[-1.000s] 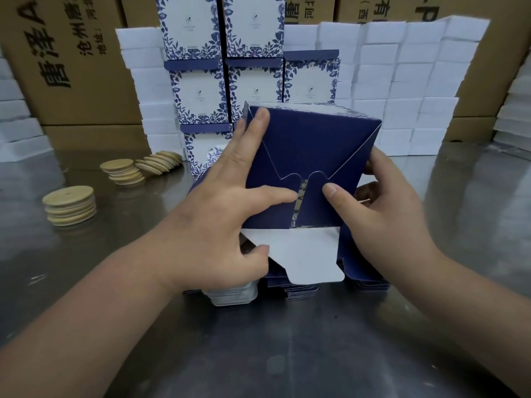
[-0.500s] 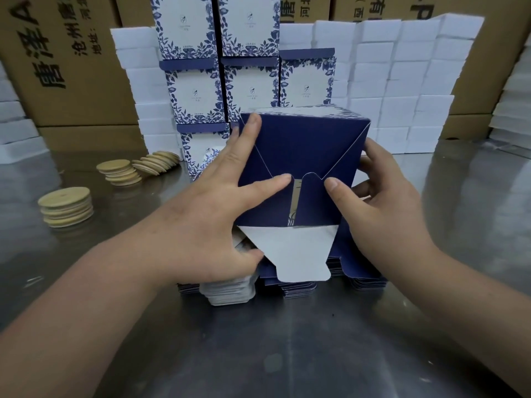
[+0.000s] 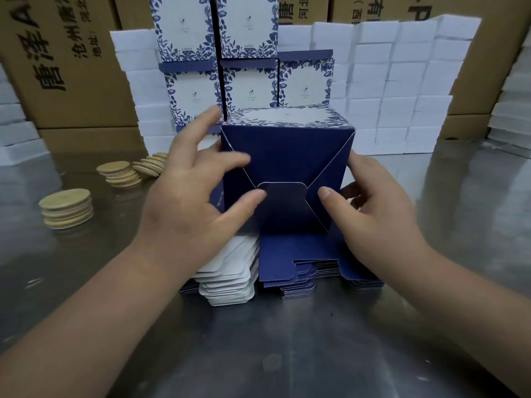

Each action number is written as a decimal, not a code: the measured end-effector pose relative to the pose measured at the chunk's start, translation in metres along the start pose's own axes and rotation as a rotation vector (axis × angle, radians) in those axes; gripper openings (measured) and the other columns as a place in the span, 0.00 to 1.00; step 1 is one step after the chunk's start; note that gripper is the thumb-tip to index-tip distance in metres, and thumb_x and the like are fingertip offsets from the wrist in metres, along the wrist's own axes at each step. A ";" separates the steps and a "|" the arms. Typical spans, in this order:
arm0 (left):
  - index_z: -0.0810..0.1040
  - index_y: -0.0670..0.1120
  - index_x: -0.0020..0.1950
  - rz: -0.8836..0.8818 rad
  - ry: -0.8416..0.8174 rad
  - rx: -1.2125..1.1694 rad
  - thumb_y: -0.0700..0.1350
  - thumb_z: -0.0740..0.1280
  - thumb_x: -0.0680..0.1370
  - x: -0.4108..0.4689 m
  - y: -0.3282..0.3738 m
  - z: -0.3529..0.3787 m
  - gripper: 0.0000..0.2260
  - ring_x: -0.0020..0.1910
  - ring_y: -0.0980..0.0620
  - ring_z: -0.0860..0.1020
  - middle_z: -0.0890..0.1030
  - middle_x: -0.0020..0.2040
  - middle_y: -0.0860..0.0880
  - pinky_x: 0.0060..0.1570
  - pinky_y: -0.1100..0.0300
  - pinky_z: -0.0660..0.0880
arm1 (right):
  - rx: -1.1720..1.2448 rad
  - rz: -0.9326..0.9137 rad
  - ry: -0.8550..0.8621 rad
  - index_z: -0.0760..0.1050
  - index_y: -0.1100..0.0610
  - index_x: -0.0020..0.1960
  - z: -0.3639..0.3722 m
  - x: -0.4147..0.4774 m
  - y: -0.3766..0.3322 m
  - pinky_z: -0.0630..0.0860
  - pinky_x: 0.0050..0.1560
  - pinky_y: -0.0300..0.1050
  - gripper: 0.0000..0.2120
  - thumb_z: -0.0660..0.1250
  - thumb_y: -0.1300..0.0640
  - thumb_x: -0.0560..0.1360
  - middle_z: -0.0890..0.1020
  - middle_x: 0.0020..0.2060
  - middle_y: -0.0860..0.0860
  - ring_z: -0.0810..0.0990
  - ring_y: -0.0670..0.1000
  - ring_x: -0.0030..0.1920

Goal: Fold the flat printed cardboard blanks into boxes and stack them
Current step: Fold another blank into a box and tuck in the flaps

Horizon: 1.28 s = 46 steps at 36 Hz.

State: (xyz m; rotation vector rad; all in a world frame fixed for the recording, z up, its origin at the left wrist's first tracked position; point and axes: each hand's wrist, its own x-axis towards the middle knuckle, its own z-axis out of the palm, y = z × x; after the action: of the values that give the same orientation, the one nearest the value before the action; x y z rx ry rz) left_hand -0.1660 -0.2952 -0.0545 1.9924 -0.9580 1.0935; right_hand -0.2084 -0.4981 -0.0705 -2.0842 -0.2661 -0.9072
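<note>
On the steel table (image 3: 287, 340), finished floral boxes (image 3: 247, 87) are stacked at 12 o'clock. The navy box (image 3: 287, 156) stands at centre on the flat blanks (image 3: 275, 259). The left hand (image 3: 184, 214) has its fingers spread, thumb touching the box's flap. The right hand (image 3: 379, 219) grips its 3 o'clock edge.

box (image 3: 287, 156): navy, base flaps tucked shut | blanks (image 3: 287, 259): flat stack beneath

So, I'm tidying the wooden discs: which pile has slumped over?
The far pile, beside the printed boxes: its discs lean fanned out, while the middle pile and near pile lie flat.
</note>
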 end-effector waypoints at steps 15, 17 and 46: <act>0.51 0.64 0.74 -0.434 -0.203 -0.275 0.61 0.65 0.66 0.000 -0.004 0.010 0.39 0.58 0.60 0.73 0.70 0.65 0.57 0.52 0.61 0.72 | 0.118 0.159 -0.087 0.60 0.44 0.67 0.007 -0.003 -0.002 0.72 0.63 0.46 0.32 0.64 0.39 0.65 0.73 0.57 0.33 0.72 0.39 0.64; 0.50 0.64 0.73 -0.479 -0.204 -0.316 0.60 0.66 0.66 -0.001 -0.003 0.011 0.39 0.59 0.59 0.73 0.69 0.66 0.56 0.54 0.60 0.73 | 0.119 0.164 -0.105 0.63 0.40 0.64 0.008 -0.003 -0.002 0.73 0.60 0.43 0.28 0.63 0.38 0.65 0.75 0.54 0.30 0.73 0.37 0.61; 0.73 0.56 0.55 -0.711 -0.134 -0.579 0.52 0.69 0.63 0.001 0.005 0.019 0.21 0.49 0.58 0.80 0.82 0.50 0.57 0.52 0.53 0.78 | 0.318 0.235 -0.021 0.66 0.38 0.49 0.014 -0.008 -0.011 0.75 0.40 0.26 0.16 0.68 0.45 0.65 0.78 0.48 0.36 0.77 0.33 0.50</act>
State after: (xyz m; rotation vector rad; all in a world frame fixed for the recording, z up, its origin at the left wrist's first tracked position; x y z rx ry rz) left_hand -0.1627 -0.3130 -0.0611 1.7000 -0.4688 0.2503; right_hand -0.2122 -0.4793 -0.0754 -1.7867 -0.1602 -0.6559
